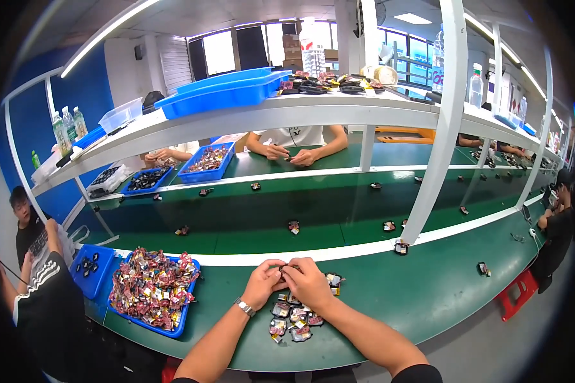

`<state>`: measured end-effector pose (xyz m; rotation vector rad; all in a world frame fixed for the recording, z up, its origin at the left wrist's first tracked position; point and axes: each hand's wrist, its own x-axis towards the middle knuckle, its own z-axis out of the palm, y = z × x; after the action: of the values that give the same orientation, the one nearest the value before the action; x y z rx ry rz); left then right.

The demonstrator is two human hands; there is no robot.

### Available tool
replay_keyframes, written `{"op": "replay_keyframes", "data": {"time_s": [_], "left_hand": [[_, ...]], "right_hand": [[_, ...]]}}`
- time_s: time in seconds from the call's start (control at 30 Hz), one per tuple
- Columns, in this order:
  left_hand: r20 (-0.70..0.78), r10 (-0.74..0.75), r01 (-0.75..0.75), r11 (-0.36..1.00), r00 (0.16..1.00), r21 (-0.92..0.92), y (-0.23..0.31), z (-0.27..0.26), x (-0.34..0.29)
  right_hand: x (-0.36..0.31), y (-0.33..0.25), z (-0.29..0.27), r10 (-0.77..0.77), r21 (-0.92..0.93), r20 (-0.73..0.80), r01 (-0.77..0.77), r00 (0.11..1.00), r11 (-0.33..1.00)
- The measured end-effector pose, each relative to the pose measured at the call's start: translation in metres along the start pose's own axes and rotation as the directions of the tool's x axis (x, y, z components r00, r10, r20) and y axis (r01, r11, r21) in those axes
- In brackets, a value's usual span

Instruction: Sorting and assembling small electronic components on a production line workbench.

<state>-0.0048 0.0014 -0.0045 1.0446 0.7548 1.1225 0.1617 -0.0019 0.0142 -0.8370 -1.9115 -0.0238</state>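
My left hand (262, 285) and my right hand (308, 285) meet over the green worktop, their fingertips closed round a small dark piece (282, 270). Fingers hide most of that piece, so its exact kind does not show. Below and between my wrists lies a loose group of small black-cased electronic units (299, 333) with yellow, white and reddish parts showing; my right forearm passes just beside them. To the left of my left arm stands a blue tray (195, 305) heaped with small reddish, yellow and silver electronic parts (152, 284).
A smaller blue tray (83, 288) holds a few black pieces. Beyond a white rail, a green conveyor (249, 220) carries scattered units. White posts (436, 127) support a shelf (338, 110) with blue trays and bottles. Across sit co-workers; another person's hands (294, 155) handle a small part.
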Motion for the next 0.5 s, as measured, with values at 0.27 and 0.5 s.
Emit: {"op": "replay_keyframes", "data": {"time_s": [0.27, 0.5], "left_hand": [[0.005, 0.02, -0.02, 1.0, 1.0, 0.002, -0.0008, 0.0, 0.0004], [-0.006, 0.02, -0.019, 0.999, 1.0, 0.036, -0.0052, -0.0041, 0.0004]], "right_hand": [[-0.0032, 0.0017, 0.0057, -0.001, -0.037, 0.002, 0.001, 1.0, 0.999], [-0.0027, 0.0001, 0.0096, 0.012, -0.066, 0.01, -0.011, 1.0, 0.998]]}}
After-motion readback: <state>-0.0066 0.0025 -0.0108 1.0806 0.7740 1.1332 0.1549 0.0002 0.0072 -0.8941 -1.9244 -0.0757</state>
